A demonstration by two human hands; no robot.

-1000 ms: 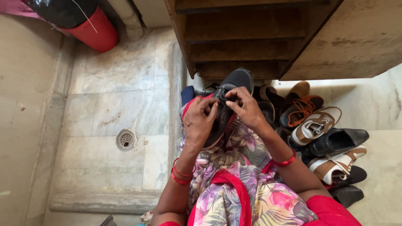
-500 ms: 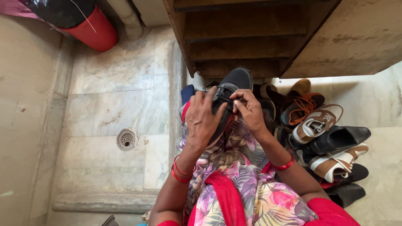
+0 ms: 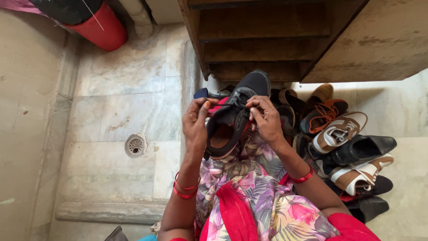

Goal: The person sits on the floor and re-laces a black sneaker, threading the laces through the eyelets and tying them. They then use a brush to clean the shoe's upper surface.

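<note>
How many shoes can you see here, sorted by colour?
Counting only clearly visible shoes; the heap hides more.
Dark grey sneaker, held by left hand and right hand: 1
White-and-tan sneakers: 2
Black shoes: 3
Brown shoe with orange laces: 1
Tan shoe: 1
Total: 8

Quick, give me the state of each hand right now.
Left hand: closed on the side of the dark sneaker, holding it up.
Right hand: fingers pinched at the sneaker's laces.
</note>
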